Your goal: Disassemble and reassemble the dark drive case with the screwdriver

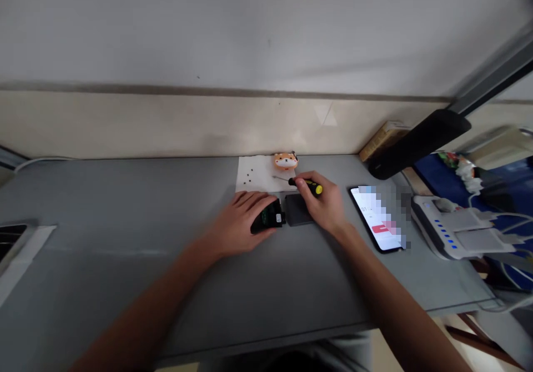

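My left hand (239, 222) is closed around a small black device with a green circuit board (266, 218) and a white label at its right end, resting on the grey table. In my right hand (327, 202) is a black-and-yellow screwdriver (310, 185), its thin shaft pointing left over a white sheet of paper (260, 164). Below that hand lies a flat dark cover (297, 210), just right of the device and partly hidden by the fingers. Several tiny dark screws (250, 181) are scattered on the paper. An orange-and-white animal-faced case (285, 161) sits at the paper's top right.
To the right lies a phone (377, 219) with its screen lit, beside a white power strip (449, 233) with plugs and cables. A black cylinder (420, 141) leans near a book (383, 139) by the wall. The table's front edge (270, 341) runs below my forearms.
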Tool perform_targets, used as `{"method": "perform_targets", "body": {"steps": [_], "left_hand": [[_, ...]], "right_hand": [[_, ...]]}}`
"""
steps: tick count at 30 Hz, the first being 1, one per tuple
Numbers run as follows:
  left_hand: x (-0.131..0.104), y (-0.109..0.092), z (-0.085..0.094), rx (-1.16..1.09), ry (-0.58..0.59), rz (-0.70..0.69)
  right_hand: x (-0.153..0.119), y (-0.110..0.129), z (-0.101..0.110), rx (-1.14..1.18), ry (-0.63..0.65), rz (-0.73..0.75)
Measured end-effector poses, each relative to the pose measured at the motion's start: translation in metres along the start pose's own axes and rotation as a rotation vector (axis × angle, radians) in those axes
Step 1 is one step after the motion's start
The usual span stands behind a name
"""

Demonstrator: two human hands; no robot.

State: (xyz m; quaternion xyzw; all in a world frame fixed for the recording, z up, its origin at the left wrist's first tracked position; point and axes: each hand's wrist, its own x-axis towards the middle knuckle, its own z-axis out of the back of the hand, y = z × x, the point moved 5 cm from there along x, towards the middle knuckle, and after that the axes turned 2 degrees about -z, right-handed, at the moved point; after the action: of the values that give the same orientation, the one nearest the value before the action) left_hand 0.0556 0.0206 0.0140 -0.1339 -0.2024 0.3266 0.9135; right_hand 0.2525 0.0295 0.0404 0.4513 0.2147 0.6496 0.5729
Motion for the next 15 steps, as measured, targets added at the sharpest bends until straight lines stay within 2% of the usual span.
{"method": "perform_targets", "body": {"steps": [6, 15], "left_hand": [[0.002, 0.004, -0.001, 0.036, 0.010, 0.026], [0.000, 0.012, -0.001, -0.007, 0.011, 0.050]], "right_hand": [[-0.001, 0.005, 0.004, 0.005, -0.021, 0.004], [-0.003, 0.002, 0.008, 0.041, -0.082, -0.091]]}}
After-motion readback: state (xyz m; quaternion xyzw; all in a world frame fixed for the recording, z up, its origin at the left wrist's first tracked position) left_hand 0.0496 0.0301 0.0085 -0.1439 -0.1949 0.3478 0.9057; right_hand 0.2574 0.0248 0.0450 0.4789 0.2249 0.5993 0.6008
